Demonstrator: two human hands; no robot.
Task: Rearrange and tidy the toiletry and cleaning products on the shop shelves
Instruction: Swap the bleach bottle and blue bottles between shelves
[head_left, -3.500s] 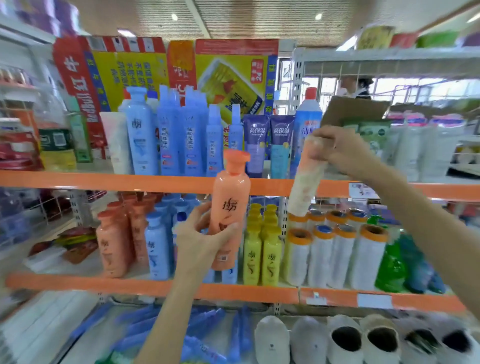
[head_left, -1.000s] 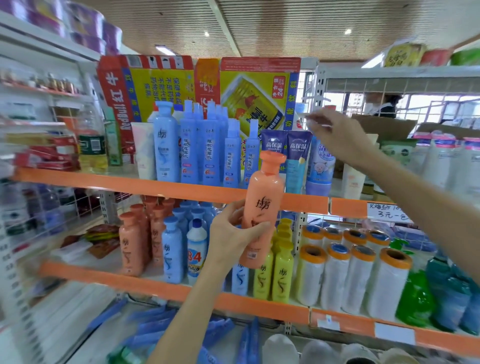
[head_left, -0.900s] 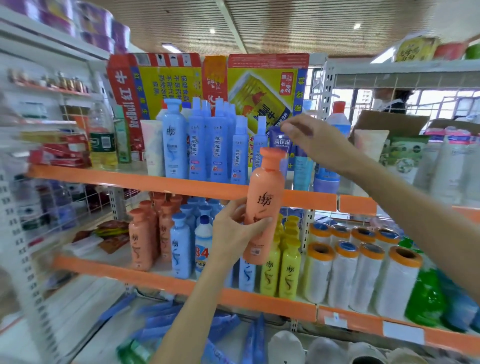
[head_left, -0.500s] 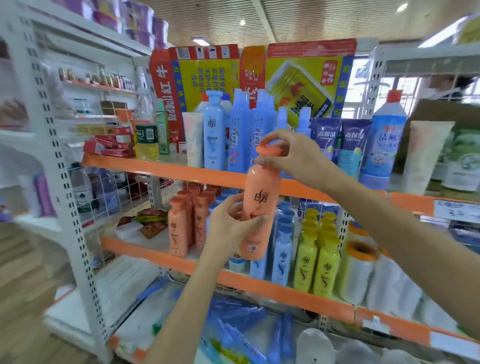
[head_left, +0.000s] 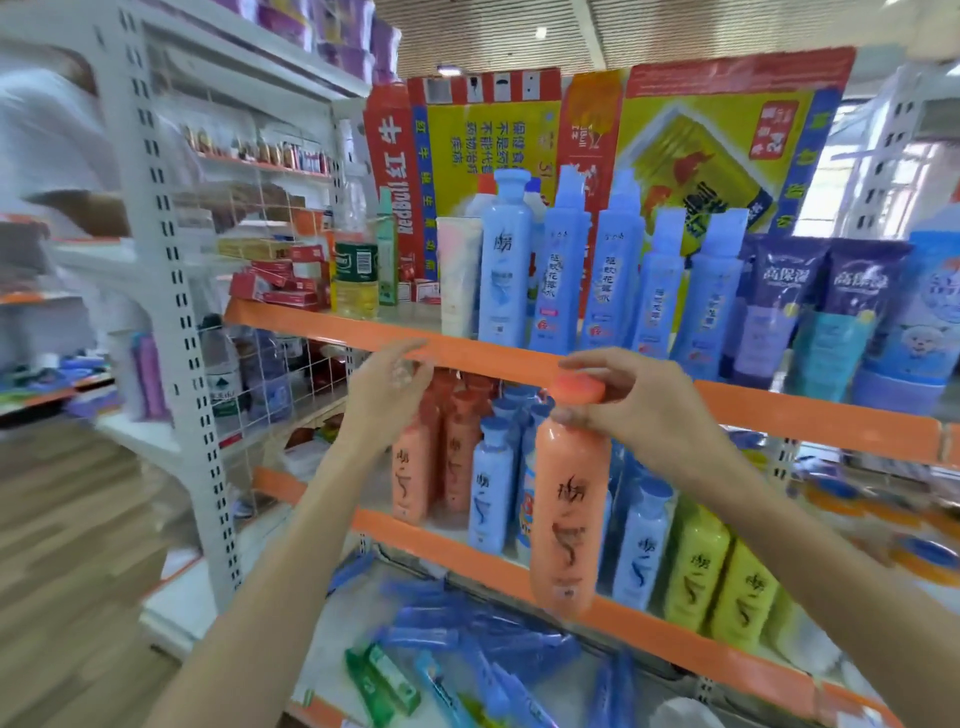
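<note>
An orange bottle (head_left: 569, 519) hangs in front of the middle shelf, and my right hand (head_left: 639, 410) grips it by the neck just under its orange cap. My left hand (head_left: 387, 392) is off the bottle, fingers relaxed, reaching toward the row of orange bottles (head_left: 436, 467) at the left end of the middle shelf (head_left: 415, 535). Light blue bottles (head_left: 493, 493) and yellow bottles (head_left: 722, 577) stand beside them on the same shelf.
The upper shelf (head_left: 332, 325) carries tall blue bottles (head_left: 561, 265), dark tubes (head_left: 779, 301) and a white tube (head_left: 457, 275). Blue and green packets (head_left: 452, 654) lie on the bottom shelf. A white upright post (head_left: 171, 312) stands at left, and a blurred person (head_left: 47, 135) is behind it.
My left hand has let go of the orange bottle and moved left toward the orange row. My right hand now carries the bottle alone by its neck. The view has swung left.
</note>
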